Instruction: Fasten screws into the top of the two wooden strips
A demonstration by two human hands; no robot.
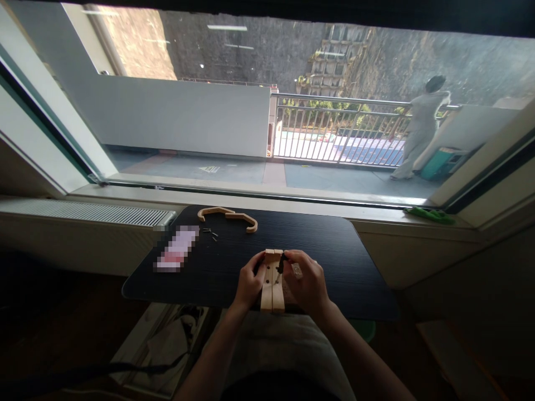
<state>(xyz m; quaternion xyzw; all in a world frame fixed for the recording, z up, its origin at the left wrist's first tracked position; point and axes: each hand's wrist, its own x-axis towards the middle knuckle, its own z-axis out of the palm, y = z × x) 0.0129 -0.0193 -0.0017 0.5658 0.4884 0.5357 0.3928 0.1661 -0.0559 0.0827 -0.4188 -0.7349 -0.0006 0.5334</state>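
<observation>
Two pale wooden slats (272, 281) with holes lie side by side near the front edge of a small black table (334, 262). My left hand (249, 284) grips the slats from the left, fingers curled round them. My right hand (307, 284) is closed on a small dark tool or screw (281, 264) held against the top of the right slat. A light tag-like piece (296, 271) shows by its fingers. Farther back on the table lie a curved wooden part (229, 215) and some small dark screws (210, 233).
A blurred pink-and-white flat object (177, 248) lies on the table's left side. Behind is a window sill with a radiator grille (83, 211) and a green cloth (430, 215). Outside, a person (420, 128) stands at a balcony railing. Bags sit on the floor below the table.
</observation>
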